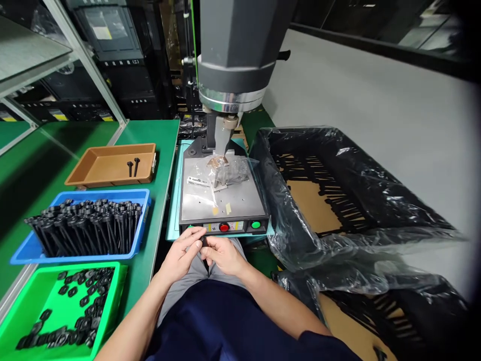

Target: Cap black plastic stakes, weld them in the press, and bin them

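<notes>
My left hand [183,254] and my right hand [224,254] meet in front of the press, just above my lap. Both are closed, fingertips pinched round a small black plastic part [204,241] that the fingers mostly hide; its exact kind does not show. Just beyond my hands is the front panel of the press base [224,227], with a red button [224,227] and a green button [256,224]. My left fingers partly cover another green button. A metal tool tip [223,140] points down at a small plastic-wrapped fixture [220,175] on the metal plate.
At left, a brown tray [95,151] holds two black stemmed parts. A blue tray [145,220] is packed with long black parts, and a green bin [122,281] holds small black pieces. Two film-lined boxes [300,245] with rows of black parts stand at right.
</notes>
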Demonstrator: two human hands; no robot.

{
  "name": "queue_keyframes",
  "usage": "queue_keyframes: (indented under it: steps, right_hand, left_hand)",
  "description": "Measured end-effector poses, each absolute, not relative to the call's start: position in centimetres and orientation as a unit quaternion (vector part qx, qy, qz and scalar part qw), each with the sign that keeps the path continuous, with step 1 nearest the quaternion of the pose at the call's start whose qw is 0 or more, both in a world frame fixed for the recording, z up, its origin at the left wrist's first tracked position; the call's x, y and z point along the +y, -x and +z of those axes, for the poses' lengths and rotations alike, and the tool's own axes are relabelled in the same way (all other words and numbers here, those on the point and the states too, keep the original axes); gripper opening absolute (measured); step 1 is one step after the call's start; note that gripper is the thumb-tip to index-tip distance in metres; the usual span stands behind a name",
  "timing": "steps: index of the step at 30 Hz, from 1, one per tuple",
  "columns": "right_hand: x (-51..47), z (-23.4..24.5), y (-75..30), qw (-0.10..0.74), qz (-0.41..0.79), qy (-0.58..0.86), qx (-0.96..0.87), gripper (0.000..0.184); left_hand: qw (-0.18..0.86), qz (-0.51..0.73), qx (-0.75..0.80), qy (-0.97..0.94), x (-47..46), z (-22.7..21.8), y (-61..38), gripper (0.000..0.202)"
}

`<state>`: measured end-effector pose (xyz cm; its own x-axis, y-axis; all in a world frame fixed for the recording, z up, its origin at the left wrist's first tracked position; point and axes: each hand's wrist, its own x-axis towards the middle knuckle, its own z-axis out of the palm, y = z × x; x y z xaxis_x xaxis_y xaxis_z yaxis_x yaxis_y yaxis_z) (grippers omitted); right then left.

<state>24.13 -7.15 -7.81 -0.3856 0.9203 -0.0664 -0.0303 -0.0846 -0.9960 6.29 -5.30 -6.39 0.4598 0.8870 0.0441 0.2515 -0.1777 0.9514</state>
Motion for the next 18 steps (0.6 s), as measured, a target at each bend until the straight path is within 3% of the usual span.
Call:
queue_keyframes:
  steps: [5, 9, 12, 18]
  right_hand:
    - [-6.5, -8.0, -25.5, 0.453, 0.625, 0.381, -0.508, 0.030]
    - [-5.3, -9.7, -27.0, 0.548, 0.650, 0.374, -0.370, 0.047]
    - [-3.5, -11.3, -28.5, 0.610, 0.609, 0.417, -0.289, 0.047]
    - [1.4, -11.8, -30.1, 0.595, 0.576, 0.473, -0.301, 0.046]
  left_hand:
    - [0.477, 0.313, 0.390, -0.723, -3.4, -6.4, -8.9, 0.039]
    - [0.495, 0.344, 0.385, -0.699, -1.2, -7.3, -11.7, 0.040]
    - [0.518, 0.387, 0.388, -0.657, 1.2, -7.6, -13.7, 0.042]
    - [0.546, 0.367, 0.358, -0.663, 5.9, -5.6, -15.5, 0.058]
